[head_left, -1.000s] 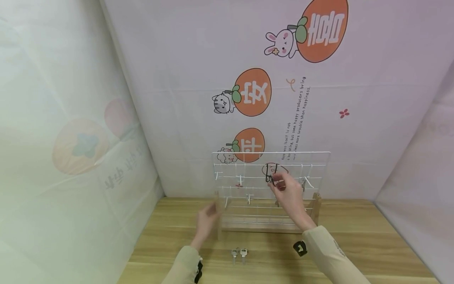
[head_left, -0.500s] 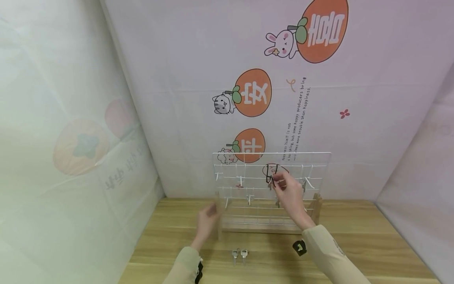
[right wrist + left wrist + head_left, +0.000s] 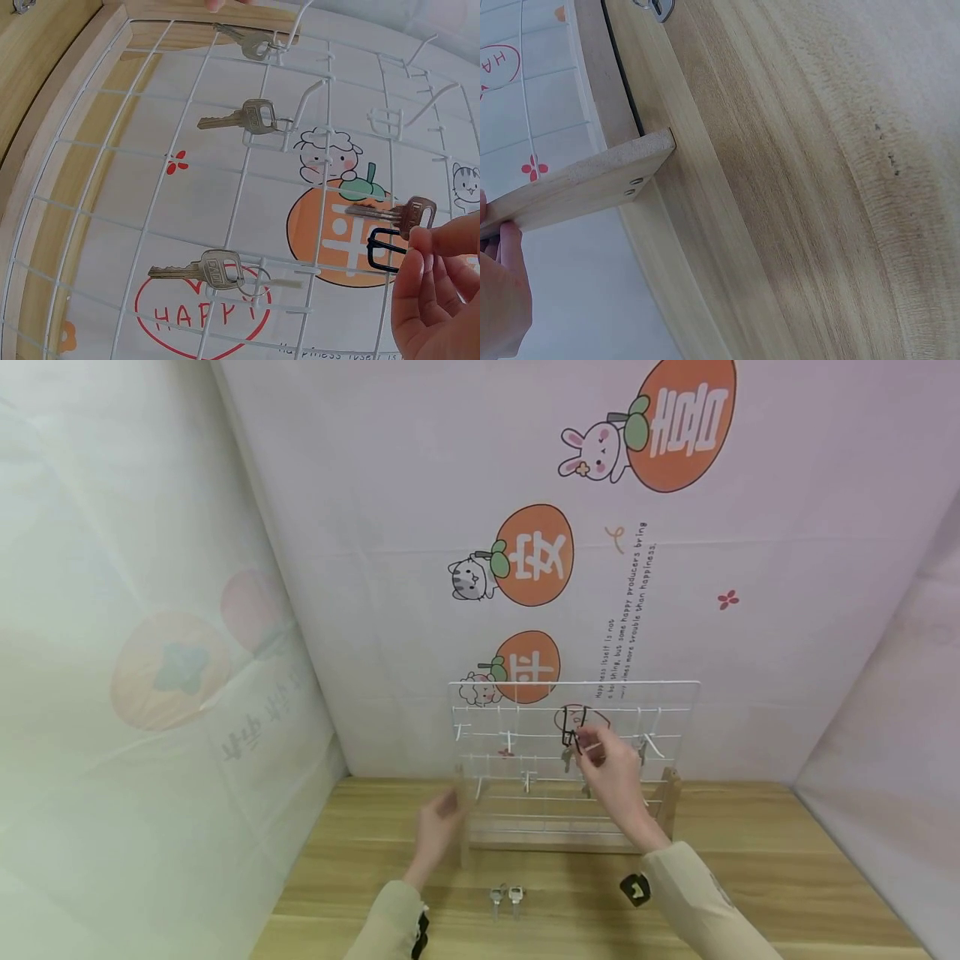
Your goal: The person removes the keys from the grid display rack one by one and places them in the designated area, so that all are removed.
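My right hand (image 3: pixel 611 768) is at a black hook (image 3: pixel 567 727) on the white wire grid rack (image 3: pixel 573 682). In the right wrist view, the thumb and fingertips of the right hand (image 3: pixel 439 292) pinch at the bow end of a metal key (image 3: pixel 416 214), beside the black hook (image 3: pixel 382 251). Its ring is hidden by the fingertips. My left hand (image 3: pixel 437 831) grips the rack's wooden side post; in the left wrist view, fingers of the left hand (image 3: pixel 502 300) lie on both sides of that wooden post (image 3: pixel 585 180).
Several keys hang on white hooks, among them one key (image 3: pixel 217 270) near the printed heart and another key (image 3: pixel 255 116) higher up. White hooks (image 3: pixel 431 101) stick out from the grid. Two keys (image 3: pixel 516 897) lie on the wooden table (image 3: pixel 585 918) in front of the rack.
The key by my right hand has come into view below the black hook, left of the fingers. Both hands have stayed almost where they were.
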`<state>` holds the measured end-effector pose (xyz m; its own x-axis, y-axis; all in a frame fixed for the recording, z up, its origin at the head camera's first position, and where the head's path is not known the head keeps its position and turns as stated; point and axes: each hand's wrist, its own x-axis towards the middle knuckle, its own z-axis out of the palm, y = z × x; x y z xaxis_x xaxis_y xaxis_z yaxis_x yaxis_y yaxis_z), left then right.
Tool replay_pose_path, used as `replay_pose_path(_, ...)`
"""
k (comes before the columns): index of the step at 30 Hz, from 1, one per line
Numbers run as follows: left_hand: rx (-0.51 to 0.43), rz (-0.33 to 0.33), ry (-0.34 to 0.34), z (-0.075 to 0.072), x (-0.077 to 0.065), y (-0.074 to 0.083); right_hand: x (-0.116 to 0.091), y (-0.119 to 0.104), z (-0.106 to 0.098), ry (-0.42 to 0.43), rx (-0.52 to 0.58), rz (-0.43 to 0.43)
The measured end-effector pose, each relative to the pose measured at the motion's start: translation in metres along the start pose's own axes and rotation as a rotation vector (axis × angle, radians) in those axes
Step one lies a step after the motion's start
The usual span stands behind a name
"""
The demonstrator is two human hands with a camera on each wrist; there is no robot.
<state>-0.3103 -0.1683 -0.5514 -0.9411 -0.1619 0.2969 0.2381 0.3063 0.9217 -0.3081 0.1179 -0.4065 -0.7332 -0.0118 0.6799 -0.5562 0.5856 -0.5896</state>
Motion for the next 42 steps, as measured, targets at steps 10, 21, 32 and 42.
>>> replay_pose_path(10,0.007,-0.015,0.004,0.001,0.000,0.000,-0.005,-0.003,-0.008,-0.043,0.003,0.047)
replay_pose_path(21,0.015,0.013,0.014,0.000,-0.002,0.004,-0.006,-0.003,-0.012,-0.066,0.017,0.078)
replay_pose_path(32,-0.003,0.013,0.010,0.000,0.000,0.001,-0.009,-0.005,-0.016,-0.051,0.010,0.050)
replay_pose_path(42,0.001,-0.005,0.006,0.000,0.000,0.000,-0.014,-0.007,-0.020,-0.070,-0.005,0.056)
